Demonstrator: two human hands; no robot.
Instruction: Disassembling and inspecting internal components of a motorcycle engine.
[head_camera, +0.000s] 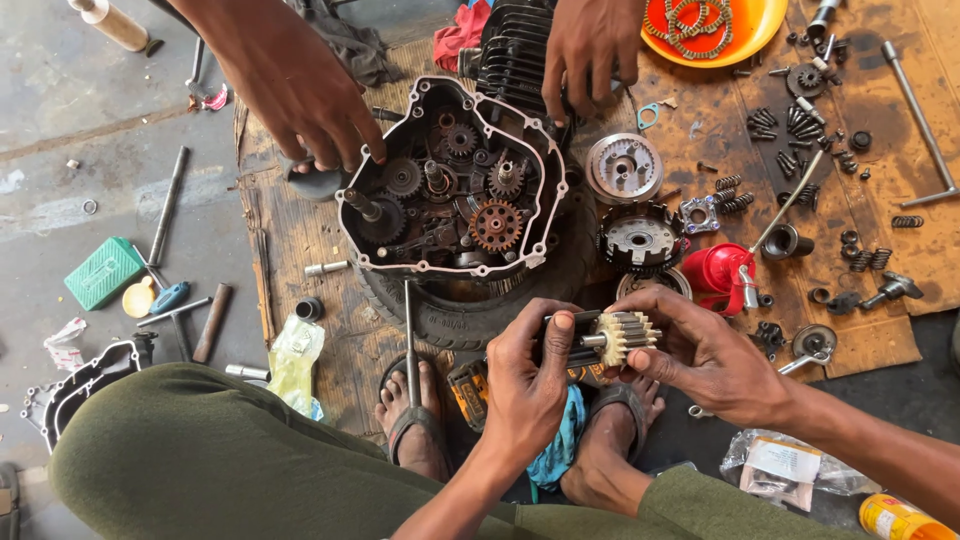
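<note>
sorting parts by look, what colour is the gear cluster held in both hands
Pale cream to silvery metal, on a dark shaft; the gear cluster shows best in the head view.

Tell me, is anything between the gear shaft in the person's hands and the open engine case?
Nothing solid blocks it. The gear shaft sits in the left hand and right hand, just below the open engine case. Only the tyre under the case lies between. Another person's hands rest on the case's top edge.
</note>
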